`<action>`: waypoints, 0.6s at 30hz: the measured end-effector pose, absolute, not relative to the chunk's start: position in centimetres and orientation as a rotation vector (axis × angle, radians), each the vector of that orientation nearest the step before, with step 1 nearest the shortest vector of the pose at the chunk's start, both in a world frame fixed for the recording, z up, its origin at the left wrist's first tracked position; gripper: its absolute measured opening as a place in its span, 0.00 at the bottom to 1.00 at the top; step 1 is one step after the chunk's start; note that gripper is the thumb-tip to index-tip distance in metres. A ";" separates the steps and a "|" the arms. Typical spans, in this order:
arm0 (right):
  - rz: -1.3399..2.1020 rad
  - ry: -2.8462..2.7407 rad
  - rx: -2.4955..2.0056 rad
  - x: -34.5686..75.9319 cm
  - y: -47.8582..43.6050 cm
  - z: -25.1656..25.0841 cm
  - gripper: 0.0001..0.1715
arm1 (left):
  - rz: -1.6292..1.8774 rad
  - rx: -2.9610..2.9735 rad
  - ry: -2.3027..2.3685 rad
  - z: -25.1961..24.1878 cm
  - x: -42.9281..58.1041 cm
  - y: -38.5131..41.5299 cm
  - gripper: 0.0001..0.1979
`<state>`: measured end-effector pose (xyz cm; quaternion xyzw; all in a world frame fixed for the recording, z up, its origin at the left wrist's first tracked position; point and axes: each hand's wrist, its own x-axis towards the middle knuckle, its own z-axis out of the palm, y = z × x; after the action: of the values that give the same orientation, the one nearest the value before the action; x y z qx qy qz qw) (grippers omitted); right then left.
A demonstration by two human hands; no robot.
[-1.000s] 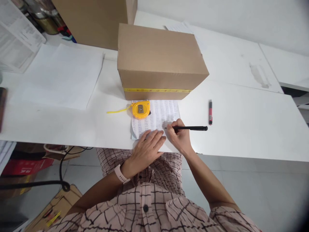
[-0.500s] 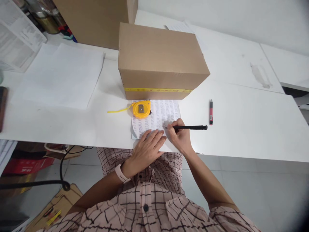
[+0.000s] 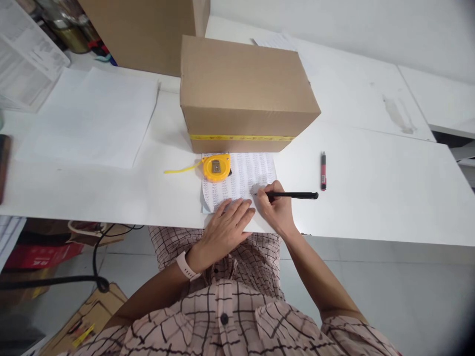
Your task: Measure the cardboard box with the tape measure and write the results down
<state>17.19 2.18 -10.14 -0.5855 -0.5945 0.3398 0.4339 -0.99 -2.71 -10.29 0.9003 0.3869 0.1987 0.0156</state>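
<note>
Grip, right hand: in the head view, the right hand pinches a black pen near its writing end, on the person's side of the taped box.
Left hand: the left hand lies palm down with fingers a little spread, over the lower edge of the sheet, nearer the person than the taped box; it pinches nothing.
Sheet: the sheet, covered in columns of small marks, lies on the table directly in front of the taped box.
Pen tip: at the sheet's right part, in front of the taped box; whether it touches the sheet is too small to tell.
Tape measure: the yellow tape measure rests on the sheet's left part, just in front of the taped box, its strip pointing left.
Spare pen: a red-and-black pen lies to the right of the taped box.
Just changed: hardly anything; the view has shifted slightly, while hands and black pen keep nearly the same pose.
Meaning: the pen work seems to be staying at one spot; no fresh mark can be made out.
</note>
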 end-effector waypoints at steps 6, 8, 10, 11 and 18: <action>0.856 -1.484 -1.462 17.1 2.1 -9.9 0.12 | 0.604 2.785 1.192 -10.4 -1.0 -2.7 0.23; 0.848 -1.470 -1.471 17.1 2.1 -9.8 0.13 | 0.610 2.790 1.192 -10.4 -1.0 -2.7 0.23; 0.844 -1.444 -1.488 17.1 2.1 -9.8 0.12 | 0.618 2.795 1.196 -10.4 -1.0 -2.7 0.22; 0.844 -1.435 -1.495 17.1 2.1 -9.8 0.12 | 0.619 2.795 1.198 -10.4 -1.0 -2.7 0.22; 0.840 -1.461 -1.490 17.1 2.1 -9.9 0.13 | 0.612 2.801 1.199 -10.3 -1.0 -2.7 0.22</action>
<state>17.12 2.09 -9.89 -0.5977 -0.5858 0.3368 0.4315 -1.01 -2.69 -10.26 0.9012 0.3857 0.1970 0.0169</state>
